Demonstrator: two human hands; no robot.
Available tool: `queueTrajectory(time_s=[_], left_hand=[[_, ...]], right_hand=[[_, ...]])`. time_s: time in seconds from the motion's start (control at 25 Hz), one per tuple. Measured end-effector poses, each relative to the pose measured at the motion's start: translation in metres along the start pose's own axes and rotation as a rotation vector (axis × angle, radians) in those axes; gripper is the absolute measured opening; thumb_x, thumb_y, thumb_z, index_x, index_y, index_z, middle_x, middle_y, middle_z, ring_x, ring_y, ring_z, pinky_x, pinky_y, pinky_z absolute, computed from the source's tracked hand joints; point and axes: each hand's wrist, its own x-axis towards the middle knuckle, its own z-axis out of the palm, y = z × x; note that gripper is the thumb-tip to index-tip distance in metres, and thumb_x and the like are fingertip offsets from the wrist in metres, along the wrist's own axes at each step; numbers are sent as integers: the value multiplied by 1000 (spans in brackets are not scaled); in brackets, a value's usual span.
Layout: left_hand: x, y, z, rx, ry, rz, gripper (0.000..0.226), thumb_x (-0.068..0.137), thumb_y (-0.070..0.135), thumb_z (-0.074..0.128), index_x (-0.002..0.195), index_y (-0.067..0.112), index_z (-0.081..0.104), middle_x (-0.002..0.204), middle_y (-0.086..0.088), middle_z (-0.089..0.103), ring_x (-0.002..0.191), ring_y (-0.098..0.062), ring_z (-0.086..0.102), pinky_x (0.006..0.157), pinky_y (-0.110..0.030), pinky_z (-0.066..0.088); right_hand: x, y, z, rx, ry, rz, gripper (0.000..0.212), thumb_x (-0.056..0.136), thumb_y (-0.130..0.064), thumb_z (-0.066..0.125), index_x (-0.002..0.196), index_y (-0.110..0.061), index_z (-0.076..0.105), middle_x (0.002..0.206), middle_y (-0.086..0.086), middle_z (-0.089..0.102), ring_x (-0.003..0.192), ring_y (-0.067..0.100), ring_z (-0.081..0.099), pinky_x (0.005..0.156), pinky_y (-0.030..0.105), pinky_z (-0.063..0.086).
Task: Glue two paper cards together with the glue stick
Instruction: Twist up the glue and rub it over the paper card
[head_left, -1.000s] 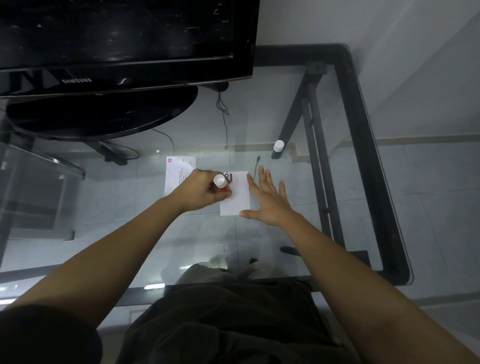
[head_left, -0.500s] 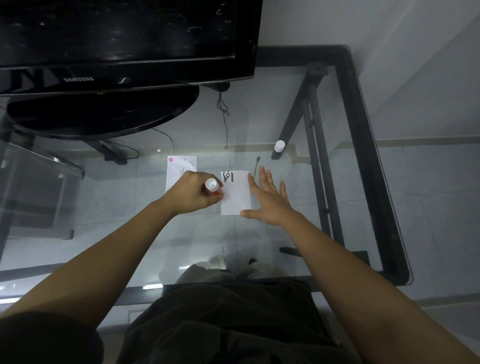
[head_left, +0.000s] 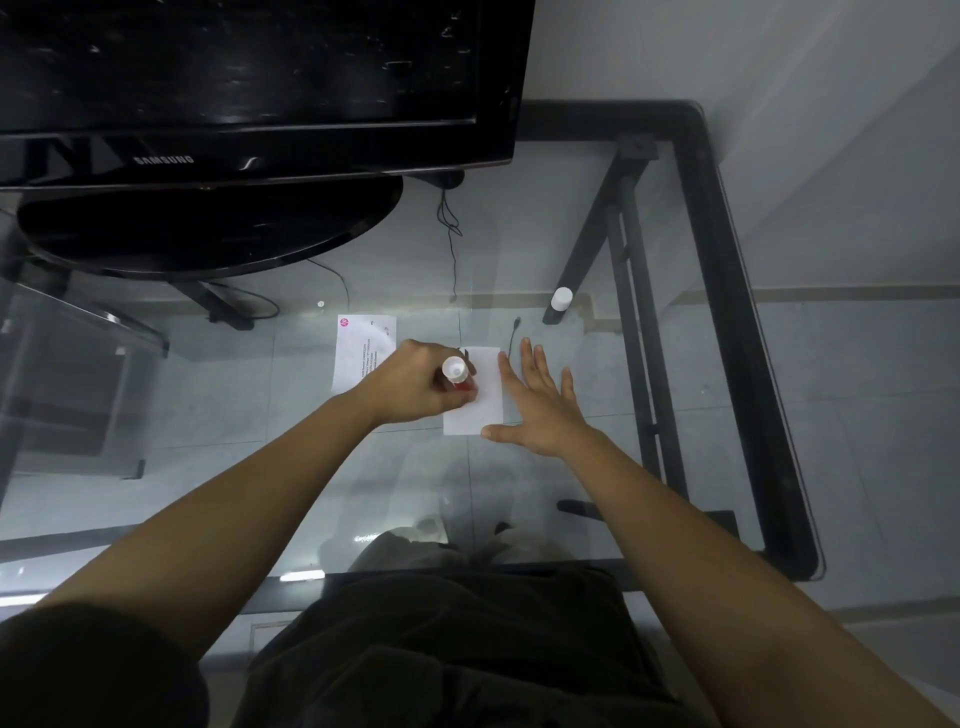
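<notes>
Head view: left hand (head_left: 415, 384) clamped on glue stick (head_left: 457, 375), back rightward onto blank card (head_left: 480, 397) since half a second ago; right hand (head_left: 540, 408) flat, open, pinning its edge. Spreading continues.

Black television (head_left: 249, 78) on glass table (head_left: 208, 395)

Both forearms bare to above the elbow, left hand (head_left: 415, 382) and right hand (head_left: 540, 410) ungloved, no rings or watch; dark short sleeve (head_left: 98, 670) on left arm, dark trousers (head_left: 457, 654)
</notes>
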Motion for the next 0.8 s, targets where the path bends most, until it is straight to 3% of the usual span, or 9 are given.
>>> queueTrajectory(time_s=[0.08,0.32,0.4,0.52,0.6,0.72,0.8], left_hand=[[7,-1,-2,5,-10,-32,21,78,25,71,93,11,68,94,-6,72,83,-19,64,75,-27,49],[15,-9,-11,-68,197,-167,22,77,25,71,98,20,65,92,-1,70,82,-18,63,66,-16,44],[10,-9,-4,-349,275,-304,31,75,23,73,102,27,58,95,3,65,85,-15,62,70,-17,49],[1,-8,8,-1163,460,-546,17,79,5,67,86,15,56,93,-8,62,88,-22,66,71,-23,56],[-2,-7,16,-1502,555,-656,11,84,1,58,81,9,52,92,-12,61,80,-19,69,70,-21,57],[-2,-6,22,-1746,602,-716,4,85,6,56,86,5,52,92,-13,63,75,-19,72,65,-22,58],[2,-4,18,-1728,552,-711,7,83,9,59,88,6,55,90,-11,65,74,-18,71,61,-22,57]], right_hand=[[0,0,0,-1,1,2,105,80,-57,58,144,-26,-19,152,5,-32,138,22,-29,110,51,-16],[0,0,1,5,42,9,105,77,-58,60,145,-27,-14,154,5,-27,140,21,-26,111,51,-13],[-1,1,1,7,80,10,104,76,-59,62,146,-28,-9,155,5,-23,141,21,-22,112,51,-10],[-1,0,0,-22,86,-2,100,75,-60,62,146,-30,-2,156,7,-21,142,23,-20,112,53,-7],[0,-2,-1,-19,84,6,100,74,-59,63,146,-29,0,156,7,-21,142,23,-20,112,53,-6],[-1,-6,-2,11,78,23,102,73,-55,66,147,-28,0,156,7,-20,143,24,-19,112,54,-5],[-2,-7,-3,38,75,30,105,72,-55,67,146,-28,-2,156,7,-18,143,24,-18,112,55,-6]])
